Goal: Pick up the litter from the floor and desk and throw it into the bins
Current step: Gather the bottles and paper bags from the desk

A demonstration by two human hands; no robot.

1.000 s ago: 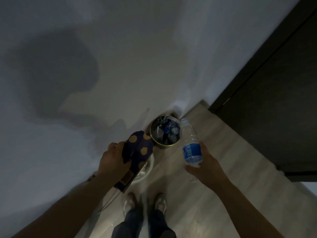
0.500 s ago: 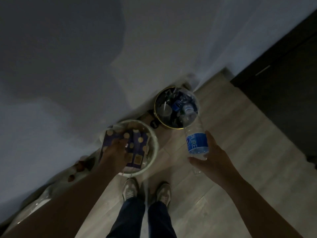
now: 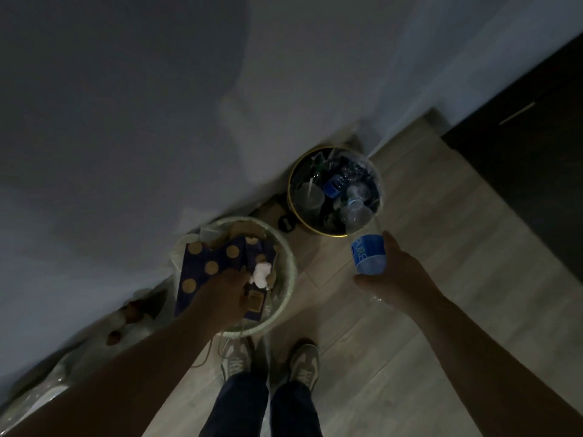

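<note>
Two round bins stand against the wall. The pale bin (image 3: 285, 298) on the left holds a dark blue paper bag with gold dots (image 3: 208, 266) and a white crumpled tissue (image 3: 261, 274). My left hand (image 3: 225, 294) rests on the bag inside that bin; its grip is hidden. The dark bin with a gold rim (image 3: 298, 216) on the right holds plastic cups and bottles. My right hand (image 3: 396, 272) is shut on a clear water bottle with a blue label (image 3: 367, 252), tilted with its top over that bin's near edge.
A pale wall (image 3: 157, 121) runs diagonally behind the bins. A dark cabinet or door (image 3: 536, 152) stands at the right. Clear plastic bags and brown scraps (image 3: 120, 326) lie along the wall at lower left. My shoes (image 3: 268, 357) stand on the wooden floor.
My left hand lowered the dotted bag into the pale bin. My right hand brought the bottle to the dark bin's rim. The view has tilted down and closer.
</note>
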